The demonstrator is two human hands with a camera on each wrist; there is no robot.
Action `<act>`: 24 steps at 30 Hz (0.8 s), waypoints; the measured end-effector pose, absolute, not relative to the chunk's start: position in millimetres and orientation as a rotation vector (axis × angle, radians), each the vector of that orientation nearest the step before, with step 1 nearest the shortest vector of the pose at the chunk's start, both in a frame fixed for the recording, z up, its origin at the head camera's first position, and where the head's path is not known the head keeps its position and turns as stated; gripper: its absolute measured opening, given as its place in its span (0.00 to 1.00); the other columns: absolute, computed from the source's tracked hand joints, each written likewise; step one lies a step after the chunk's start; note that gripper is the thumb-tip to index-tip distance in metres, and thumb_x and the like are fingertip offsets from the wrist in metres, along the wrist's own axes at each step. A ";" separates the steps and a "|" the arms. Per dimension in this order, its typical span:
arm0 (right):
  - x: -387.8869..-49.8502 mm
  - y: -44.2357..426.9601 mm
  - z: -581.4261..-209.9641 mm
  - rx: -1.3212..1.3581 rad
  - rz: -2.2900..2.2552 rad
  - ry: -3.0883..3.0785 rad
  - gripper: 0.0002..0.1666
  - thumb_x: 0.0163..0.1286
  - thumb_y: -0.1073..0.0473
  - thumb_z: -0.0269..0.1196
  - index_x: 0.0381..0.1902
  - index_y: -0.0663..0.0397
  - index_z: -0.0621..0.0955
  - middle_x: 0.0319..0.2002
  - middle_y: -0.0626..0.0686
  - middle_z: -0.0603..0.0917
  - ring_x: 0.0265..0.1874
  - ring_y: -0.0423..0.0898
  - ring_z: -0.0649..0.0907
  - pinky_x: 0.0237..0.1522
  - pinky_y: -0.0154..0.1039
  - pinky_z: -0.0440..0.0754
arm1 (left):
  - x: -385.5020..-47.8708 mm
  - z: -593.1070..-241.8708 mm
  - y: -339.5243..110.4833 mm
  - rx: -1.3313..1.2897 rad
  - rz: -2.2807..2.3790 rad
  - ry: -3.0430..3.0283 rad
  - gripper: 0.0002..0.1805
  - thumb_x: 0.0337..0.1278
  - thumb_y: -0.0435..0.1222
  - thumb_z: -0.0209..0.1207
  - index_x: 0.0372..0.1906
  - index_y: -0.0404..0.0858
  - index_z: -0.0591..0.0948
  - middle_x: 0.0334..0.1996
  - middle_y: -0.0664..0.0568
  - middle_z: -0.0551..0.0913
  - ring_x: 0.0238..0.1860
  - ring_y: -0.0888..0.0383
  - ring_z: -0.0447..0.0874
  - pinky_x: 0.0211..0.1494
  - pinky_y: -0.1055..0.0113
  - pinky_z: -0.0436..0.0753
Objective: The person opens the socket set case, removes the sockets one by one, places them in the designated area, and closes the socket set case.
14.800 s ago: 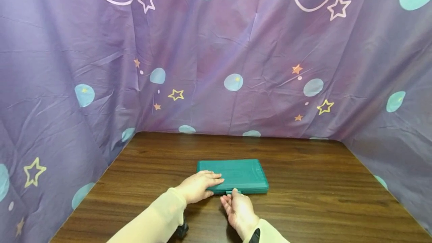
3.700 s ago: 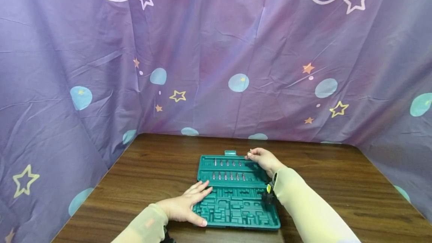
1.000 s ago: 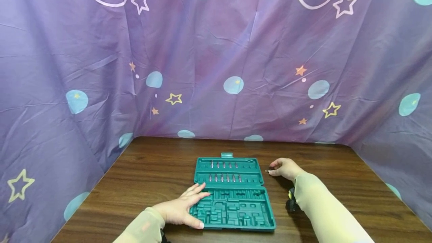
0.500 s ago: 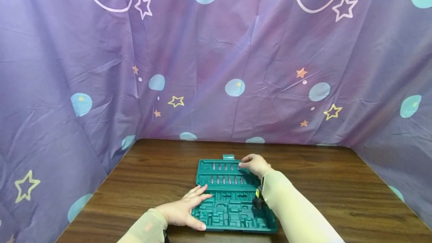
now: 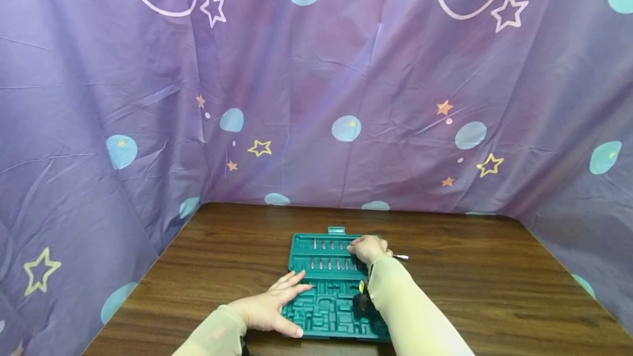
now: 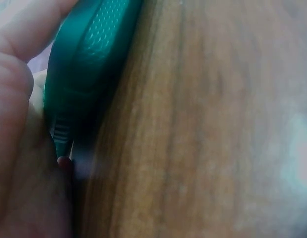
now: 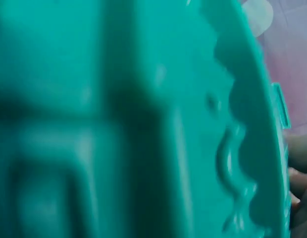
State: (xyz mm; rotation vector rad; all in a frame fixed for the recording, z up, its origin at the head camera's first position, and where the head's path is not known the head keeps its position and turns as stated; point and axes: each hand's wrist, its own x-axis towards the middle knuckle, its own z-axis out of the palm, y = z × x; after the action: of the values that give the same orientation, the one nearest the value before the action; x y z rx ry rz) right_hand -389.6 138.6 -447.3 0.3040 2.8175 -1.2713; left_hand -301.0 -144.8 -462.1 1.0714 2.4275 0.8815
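A green bit case (image 5: 326,306) lies unfolded on the table, its latch at the far edge. Two rows of small metal bits (image 5: 329,264) stand in the far half. My left hand (image 5: 269,307) rests spread on the near left edge; the left wrist view shows the hand (image 6: 17,129) against the case's side (image 6: 94,59). Over the far right of the case, my right hand (image 5: 370,249) pinches at the end of the upper row, its fingers hiding the bit there. A silver piece (image 5: 401,257) shows just right of that hand; whether held or lying, I cannot tell.
The brown wooden table (image 5: 494,290) extends on both sides of the case. A purple patterned cloth (image 5: 316,81) hangs behind the table and along both sides.
The case, closed in the oldest frame, now lies unfolded. My right hand has come left from beside the case to its upper row, and lately lower. The left hand stays in place.
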 end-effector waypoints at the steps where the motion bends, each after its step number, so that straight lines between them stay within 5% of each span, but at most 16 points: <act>1: -389.4 137.9 -447.1 0.322 -1.284 2.806 0.09 0.61 0.54 0.66 0.38 0.48 0.86 0.59 0.65 0.71 0.60 0.71 0.57 0.59 0.65 0.52 | -300.9 -461.9 -144.5 1.069 0.880 2.429 0.48 0.47 0.54 0.67 0.74 0.49 0.59 0.77 0.50 0.43 0.76 0.46 0.33 0.69 0.35 0.45; 24: -387.9 133.5 -453.5 0.399 -1.350 2.884 0.12 0.62 0.51 0.67 0.41 0.49 0.87 0.51 0.64 0.77 0.56 0.71 0.63 0.58 0.61 0.56 | -301.4 -461.1 -145.2 1.057 0.886 2.408 0.48 0.48 0.56 0.66 0.74 0.51 0.59 0.77 0.51 0.42 0.76 0.46 0.32 0.68 0.34 0.46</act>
State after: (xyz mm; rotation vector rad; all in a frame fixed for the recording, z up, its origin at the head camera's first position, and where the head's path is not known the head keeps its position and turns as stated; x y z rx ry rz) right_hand -387.9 133.5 -453.5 0.3993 2.8836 -1.3498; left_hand -301.4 -145.2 -461.1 1.0573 2.4082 0.8858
